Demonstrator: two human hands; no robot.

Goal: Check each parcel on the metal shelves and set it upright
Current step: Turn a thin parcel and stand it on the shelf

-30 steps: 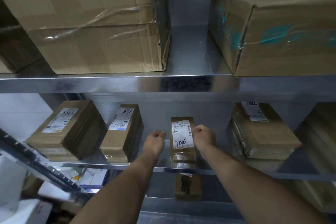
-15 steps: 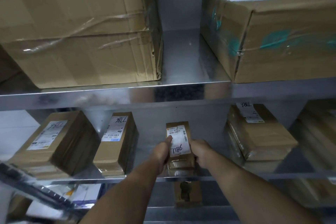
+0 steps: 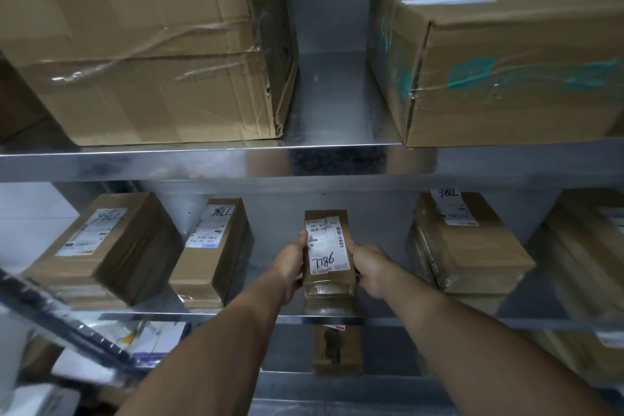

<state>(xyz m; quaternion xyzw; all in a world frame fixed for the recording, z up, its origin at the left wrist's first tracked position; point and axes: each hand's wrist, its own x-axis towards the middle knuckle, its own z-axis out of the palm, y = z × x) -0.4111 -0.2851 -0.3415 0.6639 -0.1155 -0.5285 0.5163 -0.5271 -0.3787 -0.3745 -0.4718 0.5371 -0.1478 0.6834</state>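
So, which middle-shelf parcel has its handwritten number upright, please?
The small parcel in the left hand and right hand; numbers on neighbouring parcels read upside down.

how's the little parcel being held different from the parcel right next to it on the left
The held parcel is narrower than the neighbour parcel. The left hand and right hand grip the held parcel's sides; the neighbour parcel sits untouched. The held parcel's handwritten number reads right way up from here; the neighbour parcel's is upside down. Both are brown, with white labels, on the middle shelf.
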